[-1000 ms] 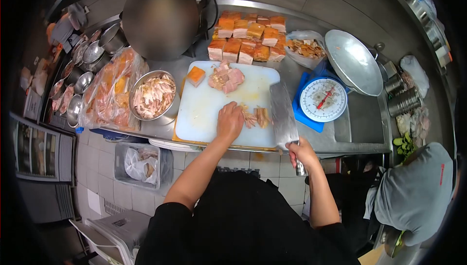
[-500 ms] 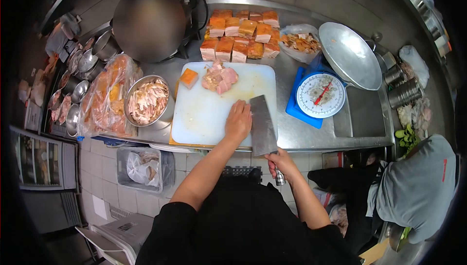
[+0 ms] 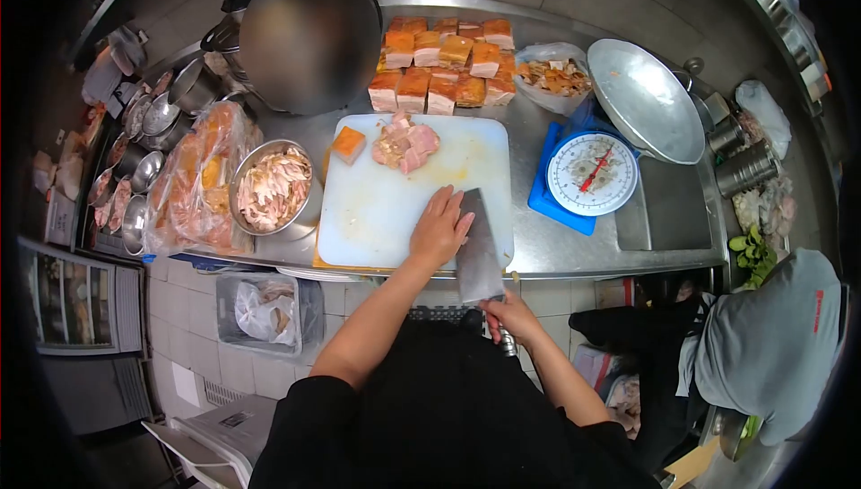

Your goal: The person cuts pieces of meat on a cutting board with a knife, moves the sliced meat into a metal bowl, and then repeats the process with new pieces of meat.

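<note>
A cleaver [image 3: 479, 251] is gripped by its handle in my right hand [image 3: 508, 314], at the front edge of the counter. Its broad blade points away from me over the right part of the white cutting board [image 3: 377, 211]. Beside the blade is my left hand [image 3: 438, 231], low over the board with fingers extended and its thumb at the blade's left side. Farther back on the board lies a small pile of pale cut meat [image 3: 408, 144]. To the left of that pile sits one block of meat with an orange-brown top [image 3: 347, 144].
Stacked pork blocks [image 3: 444, 63] stand behind the board, near a bag of scraps [image 3: 553, 76]. On the left are a bowl of sliced meat [image 3: 273, 186] and a bagged load of meat [image 3: 202, 179]. Right: a blue scale [image 3: 592, 175] with a metal pan [image 3: 646, 99]; a person in grey [image 3: 762, 345].
My right hand has drawn the cleaver slightly toward me and to the left. My left thumb has spread out toward the blade. A blurred dark round shape at the back has shifted right.
</note>
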Motion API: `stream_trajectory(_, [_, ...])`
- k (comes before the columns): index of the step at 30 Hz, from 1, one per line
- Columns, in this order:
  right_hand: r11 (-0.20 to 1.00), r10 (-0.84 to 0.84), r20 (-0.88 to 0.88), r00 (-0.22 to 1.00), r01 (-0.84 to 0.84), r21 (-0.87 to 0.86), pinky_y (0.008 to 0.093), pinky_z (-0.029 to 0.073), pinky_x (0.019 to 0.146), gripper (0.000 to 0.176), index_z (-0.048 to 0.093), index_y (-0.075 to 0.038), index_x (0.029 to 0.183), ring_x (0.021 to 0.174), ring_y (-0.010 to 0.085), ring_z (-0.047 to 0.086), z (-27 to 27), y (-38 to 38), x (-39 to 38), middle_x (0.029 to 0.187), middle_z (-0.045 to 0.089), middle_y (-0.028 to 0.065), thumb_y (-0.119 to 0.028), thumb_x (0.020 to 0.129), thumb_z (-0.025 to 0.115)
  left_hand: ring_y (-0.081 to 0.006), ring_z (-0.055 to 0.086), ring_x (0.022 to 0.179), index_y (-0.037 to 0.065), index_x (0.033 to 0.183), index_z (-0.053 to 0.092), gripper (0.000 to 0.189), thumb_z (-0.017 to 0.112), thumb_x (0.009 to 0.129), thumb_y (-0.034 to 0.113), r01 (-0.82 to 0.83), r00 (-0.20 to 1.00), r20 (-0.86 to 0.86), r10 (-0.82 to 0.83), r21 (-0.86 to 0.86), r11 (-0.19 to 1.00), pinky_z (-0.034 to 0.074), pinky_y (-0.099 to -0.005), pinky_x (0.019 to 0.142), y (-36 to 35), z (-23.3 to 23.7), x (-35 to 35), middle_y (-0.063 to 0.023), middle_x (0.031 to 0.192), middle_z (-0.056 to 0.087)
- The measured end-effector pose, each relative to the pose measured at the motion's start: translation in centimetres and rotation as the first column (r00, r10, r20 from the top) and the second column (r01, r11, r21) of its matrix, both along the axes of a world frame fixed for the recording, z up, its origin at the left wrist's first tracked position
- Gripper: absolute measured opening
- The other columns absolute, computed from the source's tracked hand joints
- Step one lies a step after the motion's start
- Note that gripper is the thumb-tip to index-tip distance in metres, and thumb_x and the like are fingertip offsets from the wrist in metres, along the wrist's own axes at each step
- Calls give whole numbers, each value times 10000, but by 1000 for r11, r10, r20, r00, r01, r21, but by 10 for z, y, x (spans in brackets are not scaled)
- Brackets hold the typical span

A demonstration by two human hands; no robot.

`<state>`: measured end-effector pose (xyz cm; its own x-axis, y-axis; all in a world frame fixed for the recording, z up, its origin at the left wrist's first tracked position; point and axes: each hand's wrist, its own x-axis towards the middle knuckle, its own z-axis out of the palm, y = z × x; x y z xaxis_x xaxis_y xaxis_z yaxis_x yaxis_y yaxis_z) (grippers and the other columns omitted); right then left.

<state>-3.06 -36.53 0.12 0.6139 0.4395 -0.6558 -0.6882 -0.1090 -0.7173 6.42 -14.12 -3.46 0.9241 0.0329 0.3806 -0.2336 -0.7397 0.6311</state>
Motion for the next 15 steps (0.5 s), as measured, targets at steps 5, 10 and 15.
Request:
stream_trajectory(5, [980, 198, 37, 980, -199, 19, 335, 455, 368, 160, 531, -52, 1035, 402, 158, 526, 3, 53, 22, 565, 513, 26, -139, 977, 651, -435, 462, 1398, -39, 1353, 606, 401, 575, 1030, 196, -218, 968, 97, 230, -118, 969, 393, -488, 1170, 25, -9, 1, -266, 1460, 535])
stream_trajectory(10, [832, 553, 322, 768, -492, -255, 342, 479, 463, 218, 569, -9, 1092, 431, 178, 589, 72, 113, 39, 570, 575, 48, -204, 997, 593, -429, 503, 1361, -40, 1332, 618, 357, 530, 1040, 146, -396, 841, 325, 433, -176, 901, 400, -489, 1150, 105, 54, -17, -248, 1416, 576])
stream_trajectory(15, [793, 602, 427, 675, -570, -217, 302, 424, 450, 245, 586, -36, 1128, 430, 139, 559, 119, 151, 48, 569, 538, 21, -254, 1023, 620, -405, 625, 1178, -24, 1245, 671, 344, 526, 1063, 229, -513, 730, 345, 590, -293, 807, 495, -456, 992, 227, 111, -9, -222, 1306, 654])
